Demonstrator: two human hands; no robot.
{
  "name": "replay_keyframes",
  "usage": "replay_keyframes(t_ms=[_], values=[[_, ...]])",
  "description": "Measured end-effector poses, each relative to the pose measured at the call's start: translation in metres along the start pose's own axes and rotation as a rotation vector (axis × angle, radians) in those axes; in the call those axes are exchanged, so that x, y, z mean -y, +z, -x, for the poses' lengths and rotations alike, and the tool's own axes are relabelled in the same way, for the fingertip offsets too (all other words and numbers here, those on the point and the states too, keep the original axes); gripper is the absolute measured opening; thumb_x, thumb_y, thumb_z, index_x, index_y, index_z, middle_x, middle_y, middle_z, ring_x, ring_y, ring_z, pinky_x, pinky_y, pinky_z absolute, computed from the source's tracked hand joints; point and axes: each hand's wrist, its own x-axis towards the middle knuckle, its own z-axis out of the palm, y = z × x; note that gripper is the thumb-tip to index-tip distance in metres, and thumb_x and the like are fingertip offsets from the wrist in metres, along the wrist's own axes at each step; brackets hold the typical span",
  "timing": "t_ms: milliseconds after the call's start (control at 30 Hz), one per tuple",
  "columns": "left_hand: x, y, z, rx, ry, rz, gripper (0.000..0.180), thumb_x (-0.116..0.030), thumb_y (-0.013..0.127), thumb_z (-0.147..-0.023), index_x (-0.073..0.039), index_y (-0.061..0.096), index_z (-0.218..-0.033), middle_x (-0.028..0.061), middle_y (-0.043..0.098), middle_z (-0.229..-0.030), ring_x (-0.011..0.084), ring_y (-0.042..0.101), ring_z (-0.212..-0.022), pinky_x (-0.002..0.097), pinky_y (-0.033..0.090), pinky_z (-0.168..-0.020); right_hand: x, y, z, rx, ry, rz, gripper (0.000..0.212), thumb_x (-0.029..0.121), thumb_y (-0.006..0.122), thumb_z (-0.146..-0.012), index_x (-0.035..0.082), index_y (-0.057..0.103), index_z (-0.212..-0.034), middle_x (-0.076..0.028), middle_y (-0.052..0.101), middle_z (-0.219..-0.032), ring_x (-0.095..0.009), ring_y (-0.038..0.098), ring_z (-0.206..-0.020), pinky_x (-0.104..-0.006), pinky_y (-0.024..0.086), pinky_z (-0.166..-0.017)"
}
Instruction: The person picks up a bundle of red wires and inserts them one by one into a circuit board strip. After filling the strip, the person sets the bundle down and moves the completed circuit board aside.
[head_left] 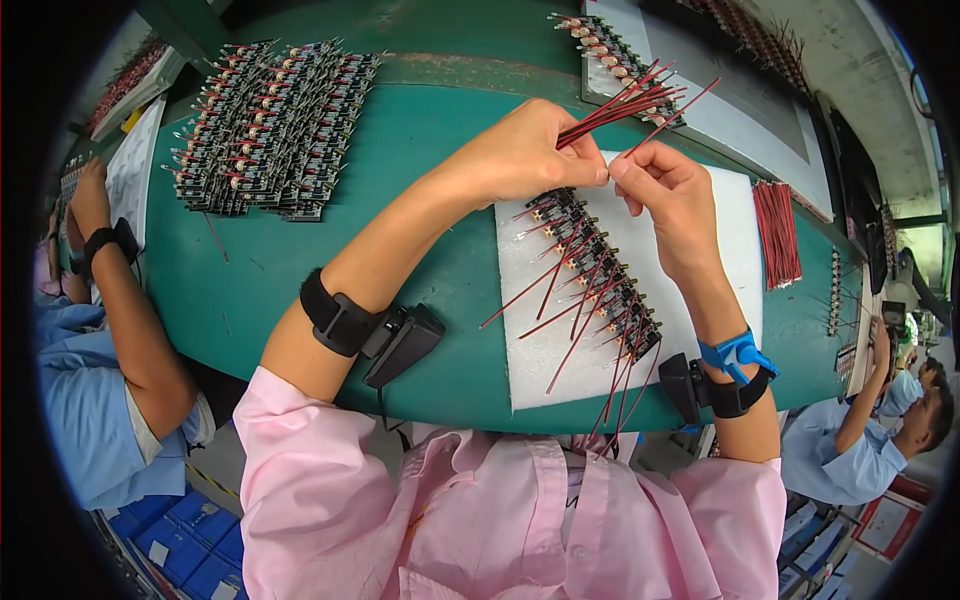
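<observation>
My left hand [545,155] is closed around a bundle of thin red and black wires [625,108], their free ends fanning out to the upper right. Close beside it, my right hand [665,190] pinches a single red wire [672,118], its fingertips almost meeting those of the left. Below both hands, a row of small black circuit boards [600,270] lies slantwise on a white foam sheet [540,370]. Several red and black wires stick out of these boards toward the lower left and the front edge.
Stacked rows of circuit boards [270,130] stand at the far left of the green table [450,290]. A bundle of red wires [777,235] lies right of the foam. More boards [610,55] rest on a grey tray at the back. Co-workers in blue sit at left [120,390] and right [850,450].
</observation>
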Motion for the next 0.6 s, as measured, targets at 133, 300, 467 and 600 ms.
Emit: replay_keyframes(t_ms=[133, 300, 467, 600], values=[[0.002, 0.001, -0.001, -0.010, 0.008, -0.066, 0.018, -0.019, 0.062, -0.062, -0.001, 0.056, -0.059, -0.0006, 0.046, -0.051, 0.0073, 0.040, -0.048, 0.0229, 0.030, -0.045, 0.001, -0.001, 0.002, 0.025, -0.007, 0.003, 0.014, 0.014, 0.060, -0.074, 0.002, 0.054, -0.070, -0.001, 0.050, -0.061, -0.005, 0.041, -0.054, -0.0187, 0.031, -0.049], [0.005, -0.003, -0.001, 0.088, 0.014, -0.062, 0.018, -0.018, 0.063, -0.066, -0.001, 0.059, -0.067, -0.0039, 0.043, -0.053, 0.0035, 0.035, -0.048, 0.0210, 0.023, -0.044, 0.001, -0.003, 0.003, 0.095, -0.044, 0.084, 0.014, 0.014, 0.061, -0.073, 0.001, 0.055, -0.073, 0.000, 0.051, -0.063, -0.005, 0.041, -0.055, -0.0184, 0.032, -0.050], [0.009, -0.007, -0.001, 0.152, -0.021, 0.026, 0.017, -0.017, 0.064, -0.066, -0.001, 0.059, -0.067, -0.0041, 0.044, -0.052, 0.0028, 0.035, -0.047, 0.0207, 0.023, -0.042, 0.001, -0.003, 0.003, 0.142, -0.138, 0.182, 0.013, 0.012, 0.060, -0.073, 0.001, 0.056, -0.073, 0.000, 0.052, -0.065, -0.005, 0.042, -0.057, -0.0180, 0.032, -0.052], [0.004, -0.012, 0.001, 0.201, -0.142, 0.025, 0.018, -0.018, 0.064, -0.066, -0.001, 0.059, -0.067, -0.0050, 0.043, -0.050, 0.0027, 0.034, -0.044, 0.0206, 0.020, -0.038, -0.002, -0.003, 0.000, 0.165, -0.146, 0.217, 0.012, 0.012, 0.060, -0.072, 0.000, 0.056, -0.072, 0.000, 0.053, -0.065, -0.004, 0.043, -0.058, -0.0176, 0.033, -0.052]])
